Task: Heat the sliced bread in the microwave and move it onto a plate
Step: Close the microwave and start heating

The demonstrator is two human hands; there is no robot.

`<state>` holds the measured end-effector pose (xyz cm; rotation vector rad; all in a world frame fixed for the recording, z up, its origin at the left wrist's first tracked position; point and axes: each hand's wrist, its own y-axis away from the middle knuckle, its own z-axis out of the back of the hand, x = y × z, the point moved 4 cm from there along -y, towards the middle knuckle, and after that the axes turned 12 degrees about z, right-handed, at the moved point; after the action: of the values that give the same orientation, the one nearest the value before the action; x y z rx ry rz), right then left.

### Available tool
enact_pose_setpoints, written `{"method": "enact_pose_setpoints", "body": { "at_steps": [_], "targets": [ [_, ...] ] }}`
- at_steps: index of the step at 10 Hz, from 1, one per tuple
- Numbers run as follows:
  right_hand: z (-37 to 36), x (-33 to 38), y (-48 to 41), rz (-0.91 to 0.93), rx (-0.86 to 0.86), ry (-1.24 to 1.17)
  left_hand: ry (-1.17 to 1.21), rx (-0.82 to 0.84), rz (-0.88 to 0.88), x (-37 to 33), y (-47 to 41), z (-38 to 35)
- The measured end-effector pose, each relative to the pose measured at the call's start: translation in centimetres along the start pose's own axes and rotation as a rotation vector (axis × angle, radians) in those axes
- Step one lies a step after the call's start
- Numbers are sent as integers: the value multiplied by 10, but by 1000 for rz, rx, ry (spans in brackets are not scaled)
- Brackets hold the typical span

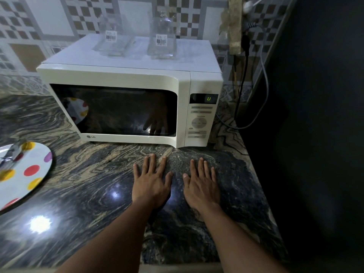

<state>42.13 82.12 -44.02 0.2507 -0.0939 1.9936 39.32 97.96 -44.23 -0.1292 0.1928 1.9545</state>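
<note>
Head view shows both hands lying flat on the dark marbled counter in the lower middle of the frame, palms down and holding nothing. The left hand has its fingers spread wide, and the right hand lies just beside it with fingers straight and a little apart; the two thumbs are near each other but do not touch. Just above the hands, in the centre of the frame, a white microwave stands on the counter with its door closed. The door glass is dark and only gives reflections of a dotted plate and of a hand, so I cannot tell whether the bread is inside. On the panel at the right of the door, a small display glows green. At the left edge of the frame a white plate with coloured dots lies on the counter, well apart from the hands, and a shiny metal utensil rests on it; it is blurred. Two clear glass jars with barcode labels stand on top of the microwave, side by side. At the upper right, dark cables hang down beside the microwave in front of the tiled wall.
</note>
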Motion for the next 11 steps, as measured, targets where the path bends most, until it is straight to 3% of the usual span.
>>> {"method": "enact_pose_setpoints", "body": {
  "at_steps": [9, 10, 11],
  "targets": [
    [-1, -1, 0, 4, 21, -13, -32, 61, 6, -2, 1, 0],
    [1, -4, -3, -1, 5, -72, -21, 92, 22, -5, -2, 1],
    [12, -8, -10, -71, -156, -300, 28, 76, 23, -15, -8, 3]
  ]
}}
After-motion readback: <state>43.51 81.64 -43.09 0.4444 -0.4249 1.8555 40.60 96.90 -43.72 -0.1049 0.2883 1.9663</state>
